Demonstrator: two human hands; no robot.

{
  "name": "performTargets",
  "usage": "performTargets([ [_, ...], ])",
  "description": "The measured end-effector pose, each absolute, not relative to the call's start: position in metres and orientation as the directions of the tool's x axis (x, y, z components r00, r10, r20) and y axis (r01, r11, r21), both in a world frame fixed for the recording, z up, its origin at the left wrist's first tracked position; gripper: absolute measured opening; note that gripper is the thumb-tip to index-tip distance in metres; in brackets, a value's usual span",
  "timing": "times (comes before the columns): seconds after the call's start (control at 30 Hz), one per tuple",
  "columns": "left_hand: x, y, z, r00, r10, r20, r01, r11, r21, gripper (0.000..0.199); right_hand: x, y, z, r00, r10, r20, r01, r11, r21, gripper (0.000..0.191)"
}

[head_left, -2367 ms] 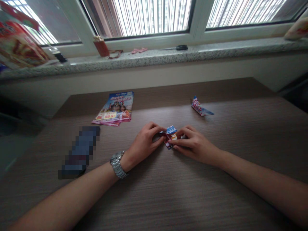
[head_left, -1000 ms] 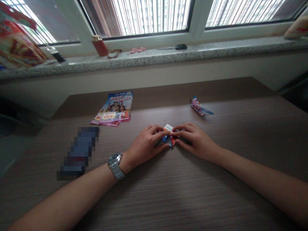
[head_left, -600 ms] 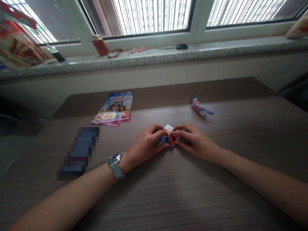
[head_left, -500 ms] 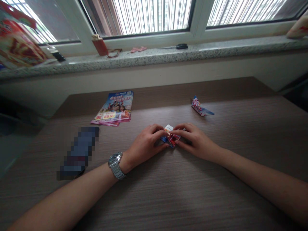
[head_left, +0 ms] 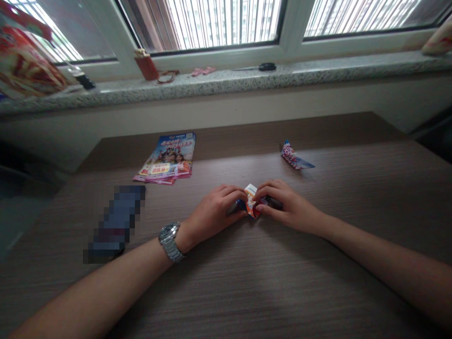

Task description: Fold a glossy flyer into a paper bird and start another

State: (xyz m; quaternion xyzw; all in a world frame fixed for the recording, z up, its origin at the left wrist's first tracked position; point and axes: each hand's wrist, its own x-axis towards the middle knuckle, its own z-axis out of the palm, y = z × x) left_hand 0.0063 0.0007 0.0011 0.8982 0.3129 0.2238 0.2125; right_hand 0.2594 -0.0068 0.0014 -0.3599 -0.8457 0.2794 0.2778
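Between my hands, at the middle of the table, is a small folded piece of printed paper [head_left: 251, 194], with white, orange, red and blue showing. My left hand [head_left: 221, 205], with a metal watch [head_left: 171, 241] on its wrist, pinches the paper's left side. From the right, my right hand [head_left: 282, 203] grips the other side between thumb and fingers. Parts of the paper are hidden behind the fingertips. Farther back on the right lies another folded paper piece [head_left: 294, 157] in blue, red and white.
A stack of printed flyers [head_left: 173, 157] lies at the back left of the brown table [head_left: 254, 287]. Nearer me on the left is a dark pixelated object [head_left: 118, 221]. The stone sill [head_left: 226, 84] behind holds a red-brown case [head_left: 146, 66], scissors [head_left: 266, 67] and a food bag [head_left: 30, 63].
My right fingers have drawn back a little from the paper's middle. More of its white and orange face now shows. The things around have stayed put.
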Motion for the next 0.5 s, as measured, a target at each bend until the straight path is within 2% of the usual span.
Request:
performTargets([
  [0.17, 0.0073, 0.0001, 0.0026, 0.711, 0.651, 0.268, 0.463, -0.719, 0.518, 0.021, 0.2577, -0.0090, 0.0006, -0.573, 0.791, 0.216, 0.479, 0.537, -0.695, 0.014],
  [0.5, 0.0085, 0.0002, 0.0024, 0.722, 0.634, 0.279, 0.447, -0.734, 0.511, 0.017, 0.2531, -0.0107, 0.0021, -0.545, 0.813, 0.207, 0.513, 0.518, -0.685, 0.010],
])
